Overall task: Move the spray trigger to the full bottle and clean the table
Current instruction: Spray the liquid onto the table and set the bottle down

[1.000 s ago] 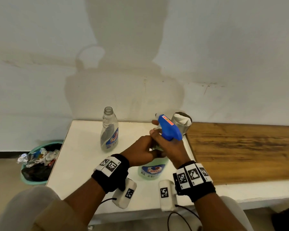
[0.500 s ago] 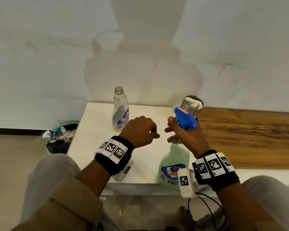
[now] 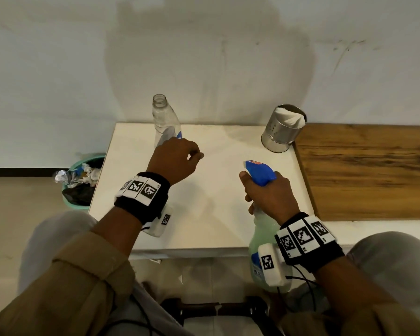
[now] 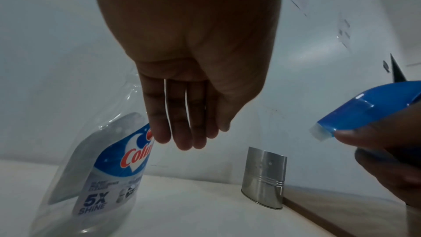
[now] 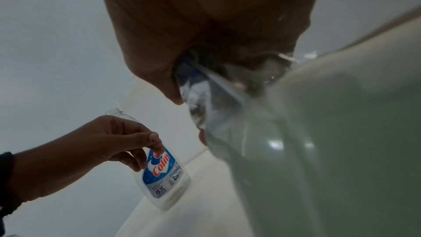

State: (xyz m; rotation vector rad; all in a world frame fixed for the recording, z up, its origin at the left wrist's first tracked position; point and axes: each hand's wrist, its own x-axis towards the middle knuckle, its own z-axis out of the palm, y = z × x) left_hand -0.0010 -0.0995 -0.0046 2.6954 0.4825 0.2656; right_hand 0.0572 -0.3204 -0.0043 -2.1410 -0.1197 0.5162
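The blue spray trigger (image 3: 261,172) sits on the full bottle (image 3: 262,236) of pale green liquid. My right hand (image 3: 269,197) grips the bottle's neck just below the trigger and holds it tilted above the white table's (image 3: 216,209) front right edge. In the right wrist view the full bottle (image 5: 318,150) fills the right side. The empty clear bottle (image 3: 164,120) stands uncapped at the back left. My left hand (image 3: 175,158) hovers just in front of it, fingers loosely curled, holding nothing. The left wrist view shows the empty bottle (image 4: 109,168) and the trigger (image 4: 364,114).
A perforated steel cup (image 3: 281,132) with white tissue stands at the table's back right corner. A wooden board (image 3: 364,170) adjoins the table on the right. A green bin (image 3: 80,183) full of rubbish sits on the floor to the left. A wall runs behind.
My left hand has let go of the full bottle and moved left toward the empty one. My right hand has carried the bottle with the trigger toward the table's front right.
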